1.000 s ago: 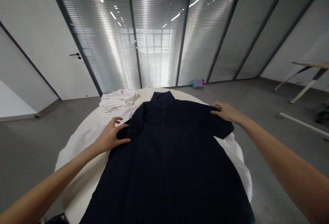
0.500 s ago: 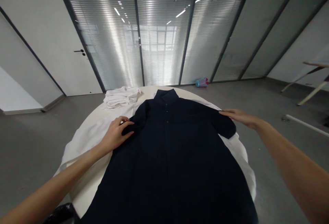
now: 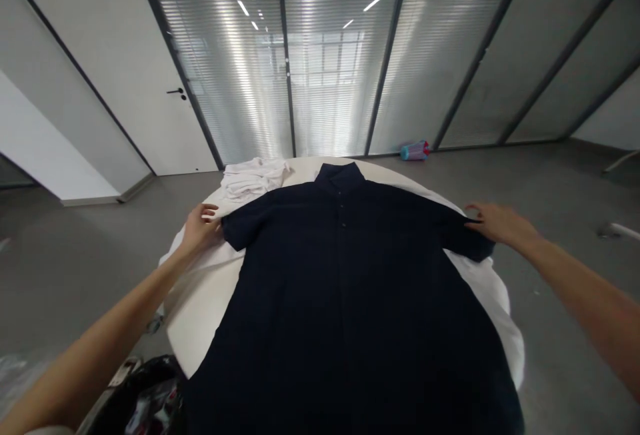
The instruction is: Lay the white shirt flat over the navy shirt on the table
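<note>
A dark navy short-sleeved shirt [image 3: 345, 282] lies spread front up, its collar at the far side and its lower part running out of view towards me. My left hand [image 3: 201, 228] pinches the cuff of the sleeve on the left, which is stretched outward. At the right, my right hand [image 3: 503, 225] grips the upper edge of the other sleeve near its cuff, thumb and fingers closed on the cloth. White cloth [image 3: 493, 288] lies under the shirt and shows along the right side.
The pale round table [image 3: 203, 312] carries everything. A crumpled white garment [image 3: 255, 178] sits at its far left. A black-lined bin [image 3: 150, 388] with wrappers stands at lower left. On the floor by the glass wall lies a blue and pink container [image 3: 414, 150].
My left hand has moved outward to the left, and the left sleeve, folded in before, is now extended. My right hand has closed on the right sleeve. The view has shifted slightly.
</note>
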`<state>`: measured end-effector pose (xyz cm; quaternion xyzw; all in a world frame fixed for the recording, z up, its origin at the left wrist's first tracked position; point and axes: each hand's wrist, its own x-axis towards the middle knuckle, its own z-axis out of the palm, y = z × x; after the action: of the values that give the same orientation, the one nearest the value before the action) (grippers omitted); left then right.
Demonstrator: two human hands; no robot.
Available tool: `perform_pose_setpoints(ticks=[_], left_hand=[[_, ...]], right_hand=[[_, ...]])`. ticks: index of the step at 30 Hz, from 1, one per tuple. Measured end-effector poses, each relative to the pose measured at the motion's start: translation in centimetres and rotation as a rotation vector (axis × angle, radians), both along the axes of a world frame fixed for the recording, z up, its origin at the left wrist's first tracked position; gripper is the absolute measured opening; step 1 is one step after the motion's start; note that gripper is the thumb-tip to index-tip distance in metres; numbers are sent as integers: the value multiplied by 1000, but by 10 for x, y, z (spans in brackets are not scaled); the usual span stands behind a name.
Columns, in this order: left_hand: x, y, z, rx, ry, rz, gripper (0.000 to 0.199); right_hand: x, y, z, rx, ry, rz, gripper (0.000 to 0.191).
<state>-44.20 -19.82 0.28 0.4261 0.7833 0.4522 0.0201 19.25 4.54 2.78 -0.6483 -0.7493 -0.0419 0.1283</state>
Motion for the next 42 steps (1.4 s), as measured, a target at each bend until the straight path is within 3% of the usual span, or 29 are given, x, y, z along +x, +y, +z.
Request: perform_pose_setpoints(ticks=[3, 5, 7, 10, 14, 17, 19, 22, 25, 29, 32, 35, 37, 42], left_hand=[[24, -4, 6, 31, 345, -30, 31], [57, -1, 17, 41, 529, -214, 29], [92, 4, 25, -36, 648, -478, 34], [127, 14, 20, -220, 763, -719, 54], [135, 30, -7, -429, 747, -765, 67], [121, 49, -9, -410, 653, -797, 58], [103, 68, 5, -282, 588, -702, 47], [65, 108, 31, -118, 589, -307, 41], [24, 147, 44, -216, 574, -40, 62], [-12, 180, 32, -616, 372, 20, 105], [-23, 190, 19, -736, 283, 7, 106], [-30, 192, 11, -634, 324, 11, 89], [-36, 190, 9, -474, 266, 37, 78], [-55, 176, 20, -148, 48, 210, 64]], right_hand=[[-46, -25, -4, 77, -41, -52, 49], [-84, -44, 0, 120, 13, 63, 51], [-119, -60, -1, 56, 36, 244, 58], [-153, -75, -17, -119, -32, 324, 69], [-165, -81, -44, -242, -159, 282, 75], [-162, -81, -53, -222, -199, 284, 74], [-161, -80, -55, -196, -205, 286, 73], [-160, -79, -59, -152, -198, 289, 72], [-159, -77, -61, -113, -180, 292, 71], [-160, -89, -56, -78, -138, 371, 73], [-166, -115, -51, -161, -81, 487, 79], [-174, -139, -49, -271, -70, 559, 82], [-178, -146, -49, -298, -83, 559, 83], [-186, -139, -48, -332, -98, 553, 84]])
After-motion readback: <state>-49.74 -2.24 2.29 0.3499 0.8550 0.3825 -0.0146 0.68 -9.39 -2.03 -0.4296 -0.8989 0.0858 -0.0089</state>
